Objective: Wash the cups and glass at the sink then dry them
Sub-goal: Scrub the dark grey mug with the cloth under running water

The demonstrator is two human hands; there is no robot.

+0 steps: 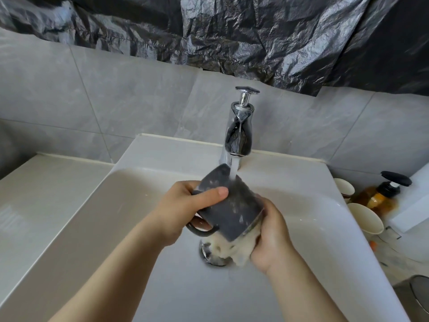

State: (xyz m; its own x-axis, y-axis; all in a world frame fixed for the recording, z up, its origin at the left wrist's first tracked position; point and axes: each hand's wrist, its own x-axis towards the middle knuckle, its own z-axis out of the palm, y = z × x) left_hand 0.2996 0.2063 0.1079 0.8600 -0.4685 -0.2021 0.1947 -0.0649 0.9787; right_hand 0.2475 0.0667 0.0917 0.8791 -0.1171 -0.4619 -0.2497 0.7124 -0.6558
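Right now the left hand is gripping the grey cup over the middle of the sink. Its thumb is pressing across the wall, its fingers are curling through the handle, and the base is tilting up into the tap stream. The right hand is clutching a foamy pale cloth against the cup's mouth. The cup probably needs turning so water reaches the rim and inside, with a firm grip against the soap. Two pale cups are sitting by the counter's right edge.

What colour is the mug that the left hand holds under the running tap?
The handled mug is matte dark grey; the head view shows it best.
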